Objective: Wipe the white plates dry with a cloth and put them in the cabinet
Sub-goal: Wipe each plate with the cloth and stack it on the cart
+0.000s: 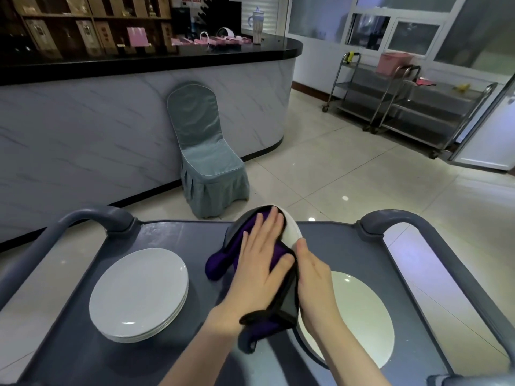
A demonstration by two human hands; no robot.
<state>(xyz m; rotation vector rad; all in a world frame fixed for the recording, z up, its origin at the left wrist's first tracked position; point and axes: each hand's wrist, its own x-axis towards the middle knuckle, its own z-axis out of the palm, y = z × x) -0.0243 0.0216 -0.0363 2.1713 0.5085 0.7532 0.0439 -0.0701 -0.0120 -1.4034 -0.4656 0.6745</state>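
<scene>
A left hand (262, 257), fingers straight and slightly spread, presses a soft purple-and-grey cloth (220, 263) onto a tilted round white plate (292, 232). The right hand (313, 277) grips its rim, fingers hidden behind. Below, on a matte grey plastic cart (167, 232), sit a glossy plate stack (139, 291) and a single plate (359, 316). Labels on the shelf boxes (86, 32) are too blurred to read.

On your cart (172, 238), the plate stack (138, 293) lies left, a single plate (359, 316) right; a chair (206, 154) stands beyond the cart.
</scene>
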